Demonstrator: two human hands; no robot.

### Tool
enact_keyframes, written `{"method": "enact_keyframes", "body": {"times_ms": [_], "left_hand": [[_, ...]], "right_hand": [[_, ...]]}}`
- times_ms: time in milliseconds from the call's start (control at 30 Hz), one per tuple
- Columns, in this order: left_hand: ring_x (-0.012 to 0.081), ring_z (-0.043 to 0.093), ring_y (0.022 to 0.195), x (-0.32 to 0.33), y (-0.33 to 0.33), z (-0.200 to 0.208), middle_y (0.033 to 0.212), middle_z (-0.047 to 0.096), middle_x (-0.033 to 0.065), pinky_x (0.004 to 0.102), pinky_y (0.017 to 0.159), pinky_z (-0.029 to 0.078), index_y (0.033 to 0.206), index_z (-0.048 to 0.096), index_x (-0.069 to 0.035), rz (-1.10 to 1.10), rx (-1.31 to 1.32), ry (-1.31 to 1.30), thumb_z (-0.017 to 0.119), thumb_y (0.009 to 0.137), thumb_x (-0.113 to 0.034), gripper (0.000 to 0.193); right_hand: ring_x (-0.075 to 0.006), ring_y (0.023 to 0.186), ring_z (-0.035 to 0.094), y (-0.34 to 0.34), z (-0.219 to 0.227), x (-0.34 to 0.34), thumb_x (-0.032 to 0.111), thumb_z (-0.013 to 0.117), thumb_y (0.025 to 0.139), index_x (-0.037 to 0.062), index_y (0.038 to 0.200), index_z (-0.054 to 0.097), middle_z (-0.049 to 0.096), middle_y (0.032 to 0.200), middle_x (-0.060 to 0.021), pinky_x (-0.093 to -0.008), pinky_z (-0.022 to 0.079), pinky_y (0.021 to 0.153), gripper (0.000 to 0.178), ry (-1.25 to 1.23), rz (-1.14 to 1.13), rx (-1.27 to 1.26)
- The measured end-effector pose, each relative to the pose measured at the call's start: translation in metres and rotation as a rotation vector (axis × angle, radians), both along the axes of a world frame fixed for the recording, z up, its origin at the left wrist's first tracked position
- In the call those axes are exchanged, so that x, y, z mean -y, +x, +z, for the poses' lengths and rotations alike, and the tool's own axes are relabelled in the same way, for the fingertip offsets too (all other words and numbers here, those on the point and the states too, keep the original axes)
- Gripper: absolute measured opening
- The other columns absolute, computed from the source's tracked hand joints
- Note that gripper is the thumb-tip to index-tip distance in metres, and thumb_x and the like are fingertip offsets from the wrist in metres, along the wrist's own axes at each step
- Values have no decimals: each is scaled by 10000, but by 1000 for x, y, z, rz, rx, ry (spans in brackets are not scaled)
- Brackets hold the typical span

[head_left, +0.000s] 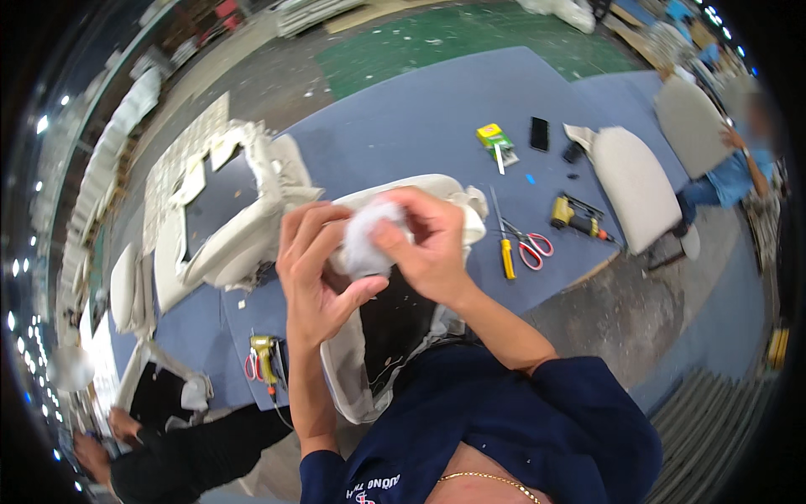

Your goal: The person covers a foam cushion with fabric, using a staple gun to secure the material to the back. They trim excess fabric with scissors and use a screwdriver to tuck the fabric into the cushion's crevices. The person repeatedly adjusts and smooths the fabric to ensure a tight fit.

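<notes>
A fluffy ball of white wadding (pixel 366 244) is held up between my two hands. My right hand (pixel 428 244) pinches it from the right, with the thumb pressed on its front. On the other side, my left hand (pixel 315 269) cups it with curved fingers, the thumb along its lower edge. Below them lies an upturned chair seat cushion (pixel 348 370) in pale fabric with a black underside, near my body. My hands hide part of its far end, where loose cloth bunches up.
Right of the cushion lie a yellow-handled screwdriver (pixel 507 259), red-handled scissors (pixel 534 249) and a staple gun (pixel 579 220). Another staple gun (pixel 267 359) is at left. Pale upholstered pieces (pixel 634 185) flank the blue table (pixel 403 109). A co-worker's dark sleeve (pixel 201 454) is at lower left.
</notes>
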State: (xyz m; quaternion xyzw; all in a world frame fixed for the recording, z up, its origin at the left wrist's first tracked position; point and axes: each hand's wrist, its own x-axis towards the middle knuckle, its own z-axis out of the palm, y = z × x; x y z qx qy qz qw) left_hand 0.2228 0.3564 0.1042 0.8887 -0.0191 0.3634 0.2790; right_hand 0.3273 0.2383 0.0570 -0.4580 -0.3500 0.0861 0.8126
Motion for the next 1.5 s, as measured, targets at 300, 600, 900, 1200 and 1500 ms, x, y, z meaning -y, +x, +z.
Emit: {"method": "enact_keyframes", "body": {"times_ms": [300,600,900,1200,1500], "left_hand": [[365,582,1070,11,5,-8,974,642,126,480,879,474,888,697,35,30,-15,42,727,866,-201,239],[341,616,1063,15,-8,-2,966,702,79,485,942,462,893,729,-18,-2,-22,0,707,802,-61,103],[360,609,1048,7,-10,-5,1032,706,101,460,926,489,1067,712,-60,-4,25,23,627,701,50,391],[308,652,995,1,9,-6,1043,729,88,401,886,521,956,734,-10,189,-7,58,756,724,38,238],[326,657,1105,27,4,9,1029,746,111,435,1023,462,984,769,-5,155,-119,204,727,773,73,229]], "right_hand": [[-82,701,517,16,6,9,108,706,947,-36,899,679,623,765,-27,-278,421,624,154,-9,-67,393],[-112,869,579,137,16,66,162,600,1044,66,1037,620,629,981,-35,-322,511,791,98,443,-539,-195],[-160,899,627,38,-5,45,48,678,911,-50,1080,733,699,973,-97,-309,501,824,203,-86,-244,170],[-235,753,652,-4,-10,26,-26,753,814,6,994,755,714,875,-110,-321,508,726,182,-118,-149,251],[-245,831,560,2,-35,15,133,833,723,90,905,734,551,887,-51,-380,466,710,211,-163,-406,520]]}}
